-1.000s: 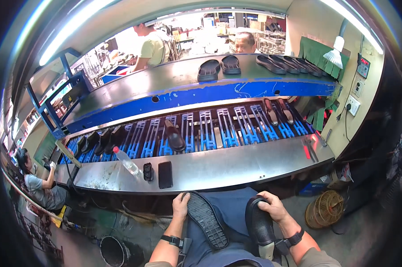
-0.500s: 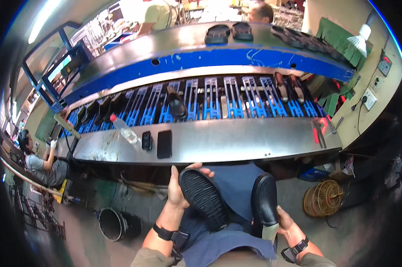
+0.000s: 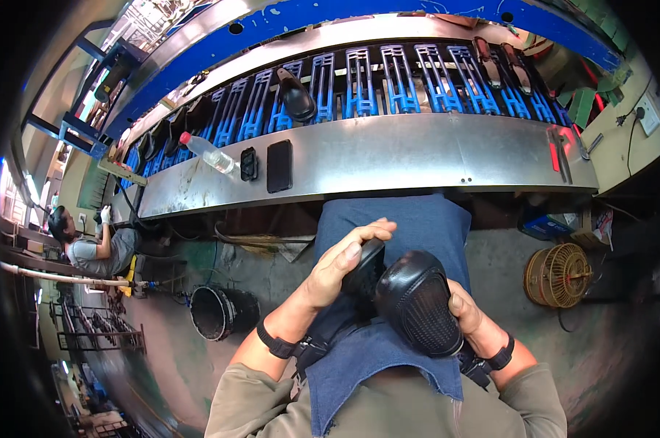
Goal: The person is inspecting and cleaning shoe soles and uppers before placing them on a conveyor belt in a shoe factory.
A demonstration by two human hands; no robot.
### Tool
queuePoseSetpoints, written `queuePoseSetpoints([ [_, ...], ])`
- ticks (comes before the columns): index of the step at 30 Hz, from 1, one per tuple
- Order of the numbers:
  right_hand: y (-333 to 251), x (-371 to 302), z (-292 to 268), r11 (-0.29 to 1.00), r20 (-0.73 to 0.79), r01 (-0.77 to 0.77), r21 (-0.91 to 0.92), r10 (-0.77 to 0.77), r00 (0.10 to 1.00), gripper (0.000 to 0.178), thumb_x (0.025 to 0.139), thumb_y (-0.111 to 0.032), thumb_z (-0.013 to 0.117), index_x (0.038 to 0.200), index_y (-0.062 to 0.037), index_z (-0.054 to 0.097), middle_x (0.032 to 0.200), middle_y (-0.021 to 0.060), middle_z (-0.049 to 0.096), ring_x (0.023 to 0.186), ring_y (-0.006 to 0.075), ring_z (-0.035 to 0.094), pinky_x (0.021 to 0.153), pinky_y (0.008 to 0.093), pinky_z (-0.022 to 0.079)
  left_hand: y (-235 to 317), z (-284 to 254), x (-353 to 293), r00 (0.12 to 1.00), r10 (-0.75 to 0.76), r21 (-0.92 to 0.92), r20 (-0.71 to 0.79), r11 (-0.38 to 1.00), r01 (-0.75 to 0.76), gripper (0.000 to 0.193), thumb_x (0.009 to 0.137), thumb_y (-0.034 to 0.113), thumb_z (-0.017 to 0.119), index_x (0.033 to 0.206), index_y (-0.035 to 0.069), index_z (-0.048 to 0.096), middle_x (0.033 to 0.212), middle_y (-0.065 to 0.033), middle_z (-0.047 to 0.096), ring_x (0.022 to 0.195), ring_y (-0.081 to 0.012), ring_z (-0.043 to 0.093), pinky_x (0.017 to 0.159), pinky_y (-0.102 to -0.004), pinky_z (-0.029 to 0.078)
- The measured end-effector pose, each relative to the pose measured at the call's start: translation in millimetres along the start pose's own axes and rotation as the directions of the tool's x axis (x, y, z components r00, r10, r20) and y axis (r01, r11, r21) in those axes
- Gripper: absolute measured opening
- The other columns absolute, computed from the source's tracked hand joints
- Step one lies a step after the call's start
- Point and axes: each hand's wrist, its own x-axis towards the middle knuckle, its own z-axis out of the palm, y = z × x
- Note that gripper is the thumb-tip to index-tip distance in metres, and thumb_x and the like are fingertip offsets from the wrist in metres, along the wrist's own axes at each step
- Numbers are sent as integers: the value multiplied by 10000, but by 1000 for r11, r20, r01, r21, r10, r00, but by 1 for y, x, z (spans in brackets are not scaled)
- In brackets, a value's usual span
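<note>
— So, what do the 2 hands have?

— Each is closed around 1 shoe over the blue denim apron (image 3: pixel 388 226) on the lap. The right hand (image 3: pixel 470 315) grips a black moulded shoe with a textured sole (image 3: pixel 417 301), sole facing up, at 5 o'clock from centre. The left hand (image 3: pixel 337 264) wraps its fingers over a second black shoe (image 3: pixel 364 266), touching the first at its 10 o'clock side.

— And beyond them?

— At 12 o'clock runs a long steel bench shelf (image 3: pixel 417 157). On it lie a flat black rectangular phone (image 3: pixel 279 166), a smaller black device (image 3: pixel 248 163) just beside it, and a clear plastic bottle with a red cap (image 3: pixel 207 152) at 10 o'clock. Farther off, blue metal racks (image 3: pixel 388 80) carry another black shoe (image 3: pixel 297 95). At 9 o'clock, a seated person in grey (image 3: pixel 89 244); at 3 o'clock, a round wire fan (image 3: pixel 558 274) on the floor.
</note>
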Motion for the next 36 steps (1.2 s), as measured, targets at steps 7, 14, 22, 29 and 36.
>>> queuePoseSetpoints([
  [7,-17,-4,9,999,19,30,40,-31,999,1046,839,-702,615,1478,92,377,1378,183,550,1255,236,542,1055,360,428,4,5,-4,985,164,268,-57,953,-143,675,1049,507,401,1338,-73,590,1296,-204,645,1251,-306,582,1105,-391,403],
  [14,0,-4,4,997,18,56,54,-57,998,1005,842,-701,638,1421,95,437,1335,174,574,1220,219,555,1037,357,437,20,20,9,995,-4,-422,-99,906,-38,664,1033,478,380,1277,-101,594,1258,-235,655,1155,-292,636,1018,-387,488],
  [22,12,-8,1,991,-58,122,-56,-126,990,972,839,-758,606,1311,88,527,1200,136,623,1093,181,585,930,331,475,64,45,5,998,62,-130,-14,989,-63,646,1021,432,349,1275,-106,599,1291,-247,639,1185,-315,623,1060,-401,451],
  [29,5,-9,-1,986,-28,106,-129,-110,993,1053,858,-809,519,1408,87,471,1307,188,617,1193,236,607,1015,362,472,73,51,5,997,36,7,-70,999,-35,757,968,558,326,1226,-87,625,1255,-267,652,1172,-359,632,1036,-449,484],
  [36,1,-11,1,984,-37,90,-152,-96,995,1088,846,-848,482,1398,89,475,1277,174,626,1155,219,617,980,340,486,79,56,7,998,51,120,-48,992,-45,817,959,589,299,1204,-113,637,1253,-264,657,1175,-354,629,1043,-440,470],
])
